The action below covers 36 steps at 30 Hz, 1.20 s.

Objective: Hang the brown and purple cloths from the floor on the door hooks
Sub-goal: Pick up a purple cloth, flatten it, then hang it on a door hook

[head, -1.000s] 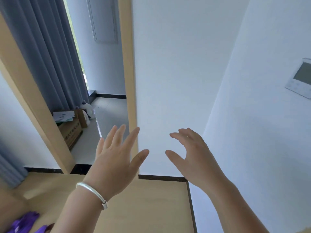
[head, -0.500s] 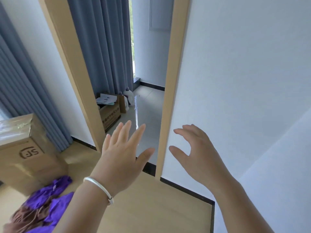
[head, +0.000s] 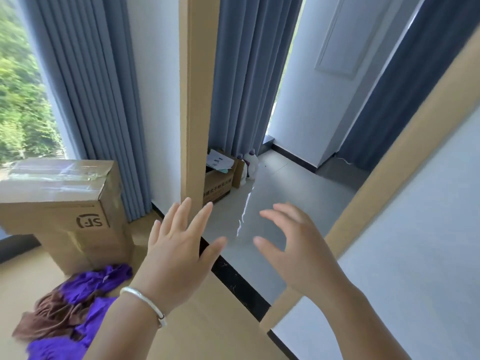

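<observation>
— Pale wooden flooring (head: 197, 331) was seen across the lower part of the frame, bounded by a dark threshold strip (head: 233, 279) beyond which grey tile was laid. Where were the cloths found?

— At the lower left of the frame, heaped on the floor just in front of a taped cardboard box (head: 62, 209). The purple cloth (head: 96, 281) was seen crumpled in bright folds; the brown cloth (head: 52, 313) was bunched in among those folds, duller and ribbed in texture.

— And the hands?

— Both were held up in mid-frame with nothing in them. The left hand (head: 174, 255) was spread, fingers straight, a silver bangle (head: 145, 302) at the wrist. The right hand (head: 298, 253) was loosely arched, fingers apart.

— Which hand was nearer?

— The left, it was judged: the heap lay below and to the left of it, partly hidden under its forearm. The right was well apart from it, toward the door frame (head: 389, 162). The heap's long axis was seen running from the box toward the lower left corner. No hooks could be made out.
</observation>
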### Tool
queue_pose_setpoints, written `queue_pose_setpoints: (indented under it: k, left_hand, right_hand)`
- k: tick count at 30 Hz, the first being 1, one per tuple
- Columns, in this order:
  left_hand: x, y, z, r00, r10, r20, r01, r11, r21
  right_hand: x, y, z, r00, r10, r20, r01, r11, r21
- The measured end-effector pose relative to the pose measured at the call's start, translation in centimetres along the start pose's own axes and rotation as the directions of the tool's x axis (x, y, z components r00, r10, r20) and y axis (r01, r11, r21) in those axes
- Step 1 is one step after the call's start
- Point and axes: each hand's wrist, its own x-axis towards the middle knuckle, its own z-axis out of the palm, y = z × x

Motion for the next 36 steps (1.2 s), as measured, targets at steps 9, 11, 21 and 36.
queue_pose_setpoints:
  k: [9,11,21,36]
  left_hand:
    - [2.1,-10.9,-3.4,0.953,-0.294,-0.077,0.294,0.956,-0.006]
    - [1.7,-12.8,-4.0,0.928,-0.360,-0.093,0.362,0.932,-0.004]
    - [-0.8,-21.1,-6.3,0.723,-0.671,-0.164,0.684,0.729,0.030]
    - [4.3,-29.8,-7.3,0.275,-0.945,-0.176,0.961,0.277,0.013]
  right_hand:
    - [10.6,-7.1,8.5,0.954,-0.244,0.173,0.231,0.969,0.091]
    - [11.9,-8.7,10.3,0.930,-0.300,0.210,0.280,0.952,0.122]
    - [18.7,-15.9,19.3,0.747,-0.557,0.362,0.503,0.830,0.240]
    - [33.0,-24.7,33.4,0.368,-0.788,0.494,0.622,0.603,0.499]
